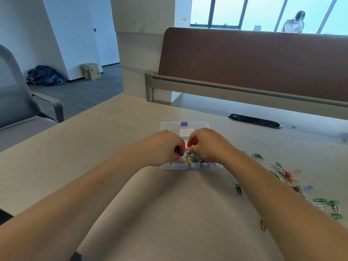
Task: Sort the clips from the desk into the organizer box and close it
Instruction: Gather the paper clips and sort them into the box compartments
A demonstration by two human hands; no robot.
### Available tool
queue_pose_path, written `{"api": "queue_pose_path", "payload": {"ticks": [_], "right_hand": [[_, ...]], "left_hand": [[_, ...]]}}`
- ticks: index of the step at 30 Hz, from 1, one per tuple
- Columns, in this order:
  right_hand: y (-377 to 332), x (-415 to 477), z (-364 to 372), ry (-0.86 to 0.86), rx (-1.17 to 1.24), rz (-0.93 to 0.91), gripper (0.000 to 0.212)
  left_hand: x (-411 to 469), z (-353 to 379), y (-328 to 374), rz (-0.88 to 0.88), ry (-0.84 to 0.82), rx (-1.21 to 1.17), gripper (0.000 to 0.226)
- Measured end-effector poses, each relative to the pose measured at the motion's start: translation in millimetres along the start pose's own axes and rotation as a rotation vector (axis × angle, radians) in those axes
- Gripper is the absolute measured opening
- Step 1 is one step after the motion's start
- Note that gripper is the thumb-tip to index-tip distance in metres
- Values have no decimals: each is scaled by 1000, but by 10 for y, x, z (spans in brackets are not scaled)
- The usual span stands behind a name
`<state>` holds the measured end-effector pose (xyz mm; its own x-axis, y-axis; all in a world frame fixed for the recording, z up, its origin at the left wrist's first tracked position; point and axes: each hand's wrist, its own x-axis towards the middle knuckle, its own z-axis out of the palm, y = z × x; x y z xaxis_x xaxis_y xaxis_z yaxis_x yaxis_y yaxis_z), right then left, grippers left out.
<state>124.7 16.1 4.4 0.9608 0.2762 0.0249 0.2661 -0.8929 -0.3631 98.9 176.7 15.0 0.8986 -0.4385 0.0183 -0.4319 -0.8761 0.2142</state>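
Both hands are over the organizer box (192,165), which sits mid-worktop (169,213), w/ its clear lid (169,126) open and lying flat behind it; the blue latch (184,123) is at the lid's far edge. The left hand (165,147) hangs over the box's left side, fingers curled in tight, thumb against them. The right hand (209,146) is over the right side, fingers also curled, tips pointing down into the box. A small pink-red bit (187,146) shows btwn the two sets of fingertips; can't tell which hand has it, or whether either hand grasps anything. Inside the box, btwn the hands, are a yellow clip (188,160) and a green clip (195,158), plus a few more that are too small to make out.

Loose paper clips (286,175) in mixed colours (green, white, red, yellow, blue) are scattered on the worktop to the right, well apart from the box. One green one (238,188) lies alone nearer the right forearm, and a red one (263,225) lies just beside that arm.

Behind: brown divider panel (254,63), black cable port (254,120). Left: grey chair (17,102). On the floor are a cardboard carton (90,71) and a dark bag (46,75). A person (293,22) stands at the far window.
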Motion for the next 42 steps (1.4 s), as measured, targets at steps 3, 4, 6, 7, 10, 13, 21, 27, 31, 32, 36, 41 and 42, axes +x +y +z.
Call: {"api": "queue_pose_path", "payload": {"ticks": [3,4,6,7,10,13,21,27,31,32,36,41,42], "right_hand": [[-15,-35,-25,20,10,-19,14],[-16,-50,-31,24,13,-25,14],[-14,-69,-27,29,19,-33,12],[-11,-76,-22,30,23,-33,12],[-13,-97,-6,26,33,-30,11],[-39,-117,10,22,42,-29,10],[-149,-158,21,11,61,-64,16],[-165,-176,1,17,42,-63,17],[-173,-180,-6,13,37,-56,18],[-171,-181,-5,12,37,-53,18],[-162,-176,8,10,32,-50,18],[-154,-162,33,13,28,-47,17],[-153,-163,35,11,29,-47,17]], "left_hand": [[-5,19,1,9,16,34,14],[-10,26,0,12,22,42,14],[-24,35,0,19,33,60,15],[-30,39,1,22,39,69,15],[-48,45,17,31,62,72,16],[-68,50,25,33,77,81,18],[-93,99,-31,43,106,80,14],[-109,104,-43,26,146,70,10],[-109,94,-34,19,190,59,12],[-106,96,-31,16,201,59,12],[-101,116,-28,20,210,57,13],[-139,136,-39,42,200,35,14],[-151,144,-38,45,198,28,15]]}}
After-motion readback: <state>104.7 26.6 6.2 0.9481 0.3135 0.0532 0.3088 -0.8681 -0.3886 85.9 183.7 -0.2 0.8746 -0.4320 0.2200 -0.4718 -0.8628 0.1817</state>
